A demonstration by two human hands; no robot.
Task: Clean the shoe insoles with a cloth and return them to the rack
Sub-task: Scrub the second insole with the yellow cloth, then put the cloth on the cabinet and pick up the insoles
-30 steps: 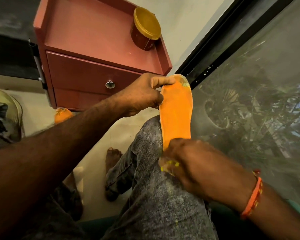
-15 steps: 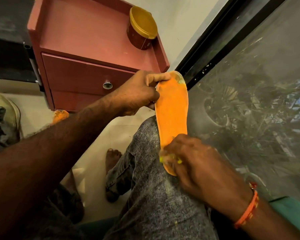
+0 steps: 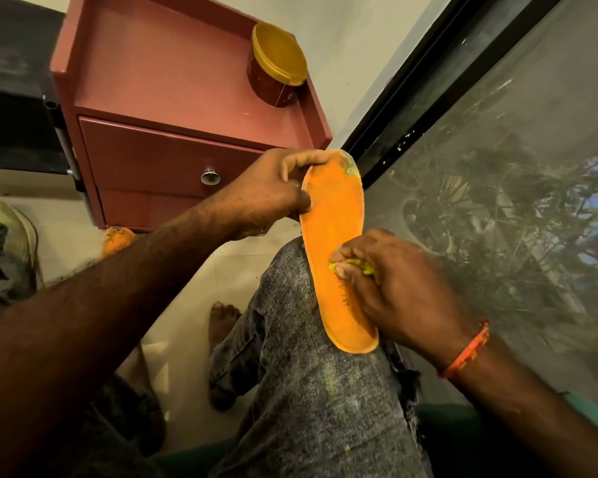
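Head view: insole [image 3: 335, 236] lies along the raised knee [image 3: 290, 305], toe end up by the window [image 3: 497, 201], heel end down on the thigh. L hand [image 3: 266, 191] pinches the toe end, thumb over the top edge, fingers curled behind. R hand [image 3: 394, 288] has fingers bunched round a small yellow cloth [image 3: 354, 265], pressing it on the insole's mid section.

Change vs 1 s ago: R hand w/ cloth was down at the heel end, covering it; now it's moved up to the middle and the heel end shows bare. L grip is the same. So it reads as a wipe stroke going heel to toe, cleaning still under way.

Toe tip looks worn/greyish, prob not reached yet. 2nd orange insole [image 3: 118, 238] sits on the floor under the red cabinet [image 3: 173, 98], apparently still to do. Rack not in view.
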